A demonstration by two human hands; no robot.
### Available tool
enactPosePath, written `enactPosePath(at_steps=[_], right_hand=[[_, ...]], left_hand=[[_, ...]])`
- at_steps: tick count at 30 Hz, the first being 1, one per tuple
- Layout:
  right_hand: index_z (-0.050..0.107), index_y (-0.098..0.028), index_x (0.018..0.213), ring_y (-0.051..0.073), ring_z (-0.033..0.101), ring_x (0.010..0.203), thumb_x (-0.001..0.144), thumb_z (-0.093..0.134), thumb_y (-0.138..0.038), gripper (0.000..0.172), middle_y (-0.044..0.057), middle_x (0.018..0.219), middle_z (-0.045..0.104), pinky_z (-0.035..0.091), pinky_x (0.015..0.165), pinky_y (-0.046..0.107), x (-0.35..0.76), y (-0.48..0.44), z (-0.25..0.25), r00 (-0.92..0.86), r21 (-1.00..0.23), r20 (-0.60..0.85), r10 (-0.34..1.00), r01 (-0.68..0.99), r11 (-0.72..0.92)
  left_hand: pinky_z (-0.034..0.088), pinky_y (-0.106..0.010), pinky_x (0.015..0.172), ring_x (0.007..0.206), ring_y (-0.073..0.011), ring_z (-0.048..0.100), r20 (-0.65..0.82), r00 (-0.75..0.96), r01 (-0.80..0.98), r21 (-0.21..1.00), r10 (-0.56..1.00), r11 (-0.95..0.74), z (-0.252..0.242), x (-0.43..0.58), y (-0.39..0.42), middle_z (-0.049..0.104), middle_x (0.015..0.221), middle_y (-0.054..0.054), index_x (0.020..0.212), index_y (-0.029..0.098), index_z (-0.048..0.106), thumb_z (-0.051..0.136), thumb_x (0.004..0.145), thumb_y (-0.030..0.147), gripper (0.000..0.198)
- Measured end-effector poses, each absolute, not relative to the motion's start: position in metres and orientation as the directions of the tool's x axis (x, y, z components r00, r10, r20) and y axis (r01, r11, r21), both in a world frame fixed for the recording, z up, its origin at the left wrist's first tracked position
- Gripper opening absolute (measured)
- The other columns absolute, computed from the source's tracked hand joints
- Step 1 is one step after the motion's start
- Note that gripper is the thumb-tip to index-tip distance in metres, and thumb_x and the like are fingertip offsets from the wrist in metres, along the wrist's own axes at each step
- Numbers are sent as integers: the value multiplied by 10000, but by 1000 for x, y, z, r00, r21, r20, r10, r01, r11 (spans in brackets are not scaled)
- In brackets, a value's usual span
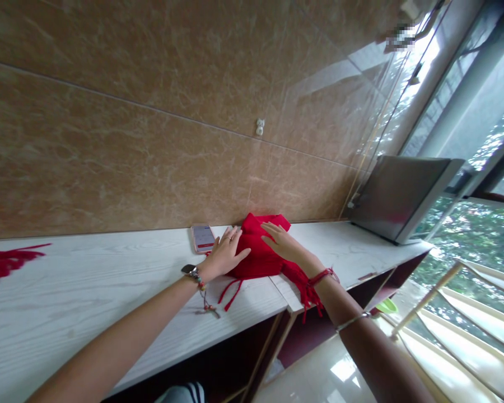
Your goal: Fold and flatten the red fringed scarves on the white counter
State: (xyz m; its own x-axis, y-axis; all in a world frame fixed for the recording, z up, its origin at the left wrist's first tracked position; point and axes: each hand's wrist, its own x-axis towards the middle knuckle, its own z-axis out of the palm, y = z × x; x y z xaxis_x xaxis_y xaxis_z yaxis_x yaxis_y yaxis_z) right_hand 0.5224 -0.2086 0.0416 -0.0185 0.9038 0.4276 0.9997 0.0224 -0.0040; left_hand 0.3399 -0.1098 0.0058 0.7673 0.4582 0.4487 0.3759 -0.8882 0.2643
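A bundle of red fringed cloth, perhaps a scarf, lies folded on the white wood-grain counter. My left hand rests at its left side, palm down, with the fingers stretched out and the thumb spread. On its upper right part lies my right hand, also flat and open. Red tassels hang over the counter's front edge below my right wrist. Two thin red strands stick out at the bundle's lower left. The cloth's underside is hidden.
A phone with a lit screen lies beside my left hand. More red fringe is at the far left of the counter. A grey mini fridge stands at the right end. A pale rack stands lower right. Brown tiled wall rises behind.
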Motion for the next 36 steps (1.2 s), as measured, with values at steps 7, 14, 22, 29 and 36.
enactPosePath(at_steps=[7,14,22,29,36], right_hand=[[242,-121,1380,268,201,1319,685,641,-352,834,180,1413,280,199,1056,463,526,-246,14,-74,151,160,984,987,50],[243,-116,1376,260,264,1295,581,681,-130,908,173,1404,306,185,1059,449,532,-235,-12,-89,221,213,973,974,41],[327,-113,1336,257,341,1254,613,597,-73,773,148,1360,392,215,1048,448,524,-234,-15,-84,211,276,958,977,25],[329,-105,1334,264,302,1275,651,562,-87,723,147,1372,374,155,1071,451,447,-225,-5,-194,153,274,942,976,157],[295,-69,1348,246,213,1312,710,476,-124,666,143,1409,309,200,1064,424,307,-164,-22,-421,-5,338,842,893,449]], left_hand=[[219,-438,1025,1296,-325,226,259,947,204,-30,189,-979,1,356,-119,311,1382,-219,1328,70,285,645,645,477,873],[224,-510,992,1232,-351,314,233,950,235,-101,206,-967,-12,367,-120,398,1304,-224,1308,78,294,695,596,267,839],[280,-453,961,1077,-312,454,256,954,204,-178,155,-963,-8,361,-126,550,1079,-205,1094,49,469,551,651,99,453],[277,-393,1002,1168,-269,419,238,944,269,-151,229,-951,-7,270,-115,509,1208,-161,1151,93,450,480,656,68,496],[260,-376,1044,1261,-237,333,305,839,496,-92,450,-863,-17,93,-81,417,1336,-141,1239,111,410,480,656,102,587]])
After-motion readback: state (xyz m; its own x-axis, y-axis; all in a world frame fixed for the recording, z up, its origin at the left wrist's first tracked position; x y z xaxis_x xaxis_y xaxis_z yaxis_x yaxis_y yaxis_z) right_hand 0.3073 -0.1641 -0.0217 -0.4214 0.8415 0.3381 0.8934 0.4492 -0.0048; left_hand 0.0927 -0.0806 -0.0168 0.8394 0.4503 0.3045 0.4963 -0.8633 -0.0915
